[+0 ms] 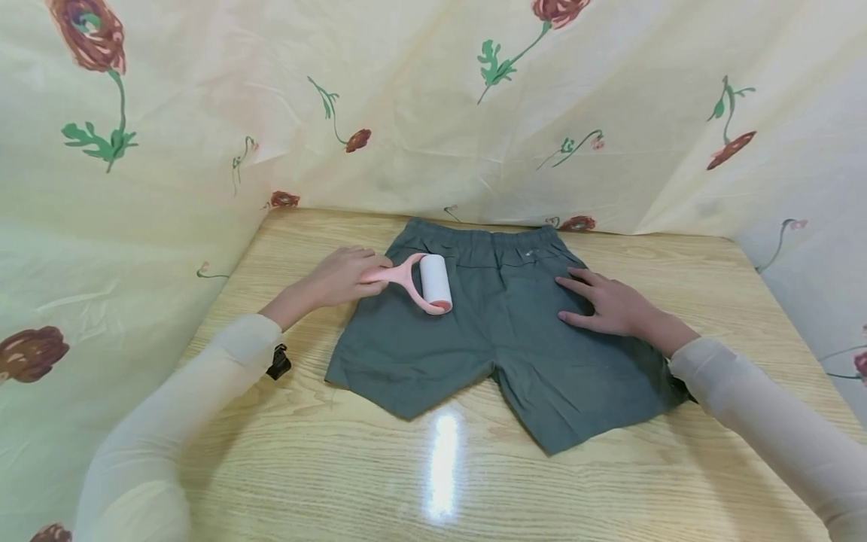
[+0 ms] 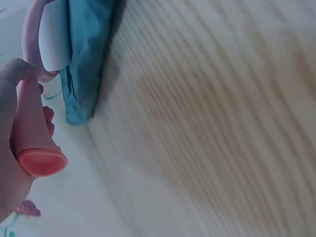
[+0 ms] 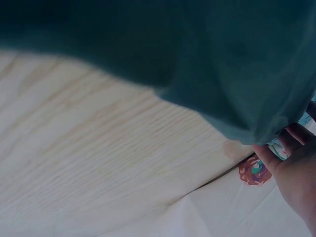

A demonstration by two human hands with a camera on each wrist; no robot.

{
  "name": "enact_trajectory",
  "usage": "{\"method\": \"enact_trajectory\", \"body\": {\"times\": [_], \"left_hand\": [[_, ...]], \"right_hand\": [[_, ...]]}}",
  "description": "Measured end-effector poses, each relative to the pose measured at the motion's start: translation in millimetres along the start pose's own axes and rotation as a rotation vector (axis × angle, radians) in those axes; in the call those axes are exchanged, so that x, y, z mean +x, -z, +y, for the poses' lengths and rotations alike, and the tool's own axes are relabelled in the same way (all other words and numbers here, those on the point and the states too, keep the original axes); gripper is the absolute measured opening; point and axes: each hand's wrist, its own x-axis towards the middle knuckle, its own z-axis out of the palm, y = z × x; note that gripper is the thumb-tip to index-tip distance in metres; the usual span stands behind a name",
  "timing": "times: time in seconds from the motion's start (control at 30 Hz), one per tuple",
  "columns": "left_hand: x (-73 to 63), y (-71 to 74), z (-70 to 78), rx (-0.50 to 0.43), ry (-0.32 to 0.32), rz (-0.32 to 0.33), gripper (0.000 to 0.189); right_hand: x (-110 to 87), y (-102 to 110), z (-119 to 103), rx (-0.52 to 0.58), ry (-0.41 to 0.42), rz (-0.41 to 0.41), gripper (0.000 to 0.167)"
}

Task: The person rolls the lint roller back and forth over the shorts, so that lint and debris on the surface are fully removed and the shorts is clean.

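Dark green shorts (image 1: 467, 331) lie spread on the wooden table, waistband toward the back. My left hand (image 1: 345, 277) grips the pink handle of a lint roller (image 1: 436, 282), whose white cylinder lies over the upper left part of the shorts. In the left wrist view, fingers wrap round the lint roller's handle (image 2: 34, 118), its hollow end facing the camera. On the right side of the shorts, my right hand (image 1: 606, 303) rests with fingers spread on the fabric. The right wrist view shows that hand (image 3: 296, 168) with its fingertips at the green cloth (image 3: 237, 98).
The light wooden table (image 1: 325, 467) extends in front of the shorts and to both sides. A cream curtain with flower prints (image 1: 420, 98) stands along the back and sides of the table. A small black object (image 1: 279, 363) shows by the left sleeve.
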Motion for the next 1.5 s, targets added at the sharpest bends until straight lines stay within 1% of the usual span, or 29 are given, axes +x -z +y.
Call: {"method": "enact_trajectory", "body": {"times": [0.17, 0.27, 0.37, 0.53, 0.7, 0.87, 1.03, 1.13, 1.27, 1.5], "left_hand": [[12.6, -2.6, 13.2, 0.013, -0.056, 0.013, 0.032], [20.9, -5.3, 20.8, 0.009, -0.073, 0.010, 0.031], [30.0, -8.1, 29.0, -0.004, -0.081, -0.009, 0.032], [45.4, -13.0, 44.1, -0.020, -0.081, -0.061, 0.035], [61.0, -18.1, 60.0, -0.031, -0.114, -0.079, 0.035], [74.4, -21.2, 72.8, -0.019, -0.138, -0.097, 0.036], [84.6, -22.4, 82.9, -0.019, -0.160, -0.119, 0.038], [89.6, -22.7, 87.6, -0.018, -0.162, -0.132, 0.038], [95.2, -23.7, 91.9, -0.011, -0.163, -0.145, 0.039], [102.7, -25.6, 100.2, -0.024, -0.170, -0.155, 0.039]], "right_hand": [[0.2, -1, 1, 0.004, -0.002, 0.000, 0.076], [0.4, 0, 1, 0.005, -0.003, -0.002, 0.076], [0.4, 0, 0, 0.003, -0.002, -0.002, 0.076], [-0.1, 1, 0, 0.007, -0.003, -0.004, 0.076], [-0.3, 2, -1, 0.012, -0.008, -0.005, 0.076], [0.8, 2, -1, 0.014, -0.016, -0.011, 0.077], [2.0, 3, -2, 0.013, -0.028, -0.023, 0.078], [2.2, 4, -3, 0.014, -0.032, -0.027, 0.078], [1.5, 4, -3, 0.016, -0.029, -0.021, 0.077], [0.6, 4, -3, 0.014, -0.024, -0.016, 0.077]]}}
